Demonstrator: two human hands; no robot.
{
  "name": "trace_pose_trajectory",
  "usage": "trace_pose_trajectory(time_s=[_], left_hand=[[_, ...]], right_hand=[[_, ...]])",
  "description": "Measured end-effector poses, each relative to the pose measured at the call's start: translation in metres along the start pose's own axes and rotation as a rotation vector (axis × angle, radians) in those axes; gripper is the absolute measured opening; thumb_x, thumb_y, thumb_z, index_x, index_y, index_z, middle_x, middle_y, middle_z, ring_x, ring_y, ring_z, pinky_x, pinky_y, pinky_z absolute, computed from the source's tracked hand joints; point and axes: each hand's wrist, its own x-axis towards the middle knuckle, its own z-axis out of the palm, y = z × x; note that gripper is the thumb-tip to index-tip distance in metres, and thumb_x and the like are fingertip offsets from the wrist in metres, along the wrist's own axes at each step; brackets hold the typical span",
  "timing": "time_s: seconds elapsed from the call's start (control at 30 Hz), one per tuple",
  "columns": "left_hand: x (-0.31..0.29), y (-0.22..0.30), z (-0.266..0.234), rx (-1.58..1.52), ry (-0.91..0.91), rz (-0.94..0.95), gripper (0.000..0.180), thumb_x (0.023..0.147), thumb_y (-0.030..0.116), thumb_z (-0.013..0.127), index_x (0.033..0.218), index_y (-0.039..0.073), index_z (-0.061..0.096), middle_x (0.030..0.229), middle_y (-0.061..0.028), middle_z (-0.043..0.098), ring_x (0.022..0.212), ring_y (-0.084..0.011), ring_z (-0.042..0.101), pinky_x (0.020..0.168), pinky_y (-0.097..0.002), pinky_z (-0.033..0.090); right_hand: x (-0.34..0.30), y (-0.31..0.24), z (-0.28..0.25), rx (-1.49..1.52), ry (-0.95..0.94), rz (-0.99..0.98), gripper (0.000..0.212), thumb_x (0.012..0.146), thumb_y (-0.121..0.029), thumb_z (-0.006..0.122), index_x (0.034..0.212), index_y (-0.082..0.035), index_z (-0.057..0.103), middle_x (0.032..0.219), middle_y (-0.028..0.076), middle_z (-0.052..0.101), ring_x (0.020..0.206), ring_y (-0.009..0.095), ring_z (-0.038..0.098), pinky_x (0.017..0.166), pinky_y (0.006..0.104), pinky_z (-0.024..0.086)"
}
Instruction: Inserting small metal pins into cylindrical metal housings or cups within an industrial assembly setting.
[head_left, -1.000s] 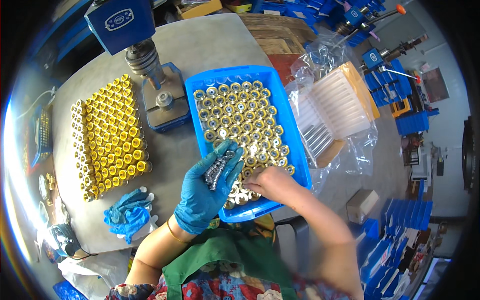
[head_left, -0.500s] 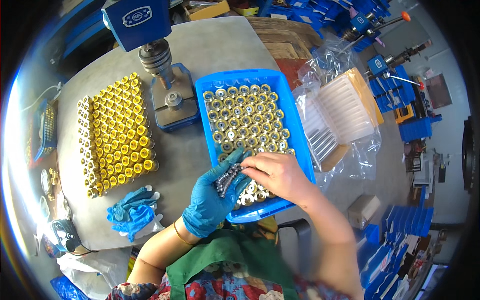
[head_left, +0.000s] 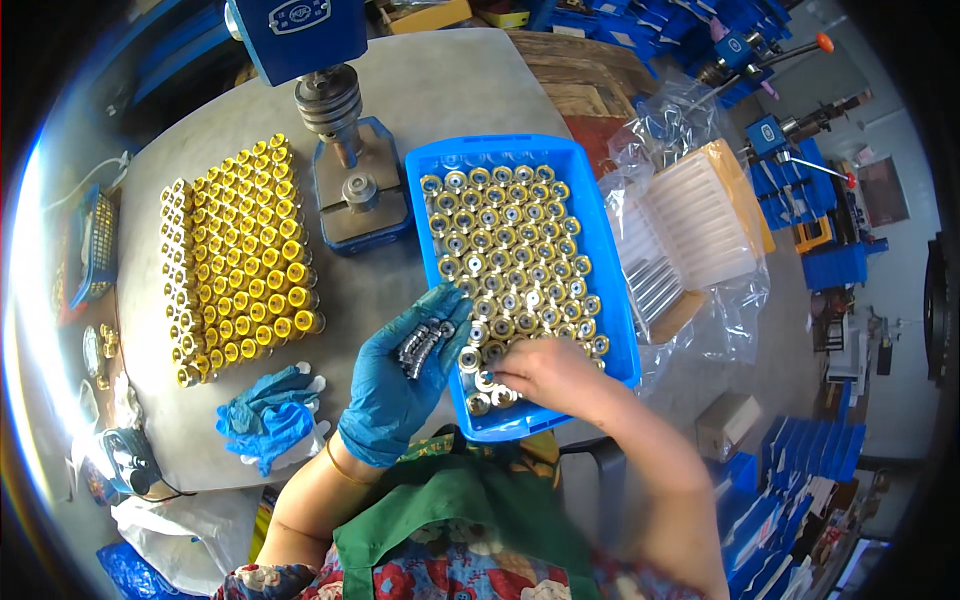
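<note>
My left hand (head_left: 393, 380), in a blue glove, is cupped around several small silvery ribbed metal parts (head_left: 425, 345) that lie across its palm and fingers. It is beside the left edge of a blue plastic tray (head_left: 432, 163). Rows of round brass-coloured metal cylinders (head_left: 514, 215) stand upright in the tray. My bare right hand (head_left: 550, 378) reaches over the near part of the tray. Its thumb and fingers are pinched together at the tops of the near cylinders; whatever is between the fingertips is too small to make out.
A blue bench press (head_left: 355, 195) stands behind the tray's left side. Rows of yellow-topped cylinders (head_left: 245, 260) cover the table's left, with crumpled blue gloves (head_left: 268, 415) in front. A clear plastic-wrapped box of metal rods (head_left: 672, 290) lies right of the tray.
My right hand has left my left palm and moved down to the near cylinders. My left hand has shifted left and opened out, showing the metal parts. The whole view has shifted slightly.
</note>
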Motion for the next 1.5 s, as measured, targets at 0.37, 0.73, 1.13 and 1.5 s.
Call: trace_pose_trajectory(time_s=[0.37,0.73,1.13,1.5], left_hand=[[0.000,-0.023,0.010,0.020,-0.036,0.050,0.045,0.097,0.021,0.039,0.134,-0.005,0.044,0.134,-0.0176,0.051,0.125,-0.0288,0.048,0.108,-0.0400,0.036],[0.004,-0.028,0.013,-0.048,-0.144,0.009,0.055,0.098,0.039,0.035,0.138,0.002,0.041,0.142,-0.0147,0.043,0.132,-0.0298,0.040,0.112,-0.0429,0.029],[0.011,-0.014,0.005,-0.210,-0.137,0.047,0.048,0.097,0.027,0.043,0.135,-0.002,0.044,0.137,-0.0163,0.048,0.132,-0.0301,0.040,0.113,-0.0435,0.028],[0.005,-0.027,0.016,-0.051,-0.106,0.052,0.048,0.099,0.032,0.038,0.132,-0.002,0.047,0.135,-0.0157,0.051,0.129,-0.0286,0.044,0.111,-0.0419,0.031]], right_hand=[[0.006,-0.045,-0.015,0.105,0.498,-0.058,0.018,0.073,-0.010,0.077,0.087,-0.006,0.067,0.074,0.004,0.062,0.060,0.018,0.059,0.053,0.0300,0.048],[0.009,-0.055,-0.020,-0.218,0.367,-0.326,0.025,0.073,-0.009,0.075,0.096,-0.004,0.069,0.079,0.002,0.062,0.067,0.016,0.061,0.055,0.0287,0.049],[0.000,-0.024,0.015,-0.052,-0.201,-0.009,0.009,0.080,-0.013,0.063,0.084,-0.006,0.067,0.080,0.010,0.062,0.075,0.030,0.064,0.066,0.0413,0.052],[0.008,-0.054,-0.017,0.021,0.549,-0.155,0.020,0.075,-0.012,0.073,0.091,-0.008,0.063,0.077,0.001,0.057,0.063,0.019,0.060,0.055,0.0321,0.051]])
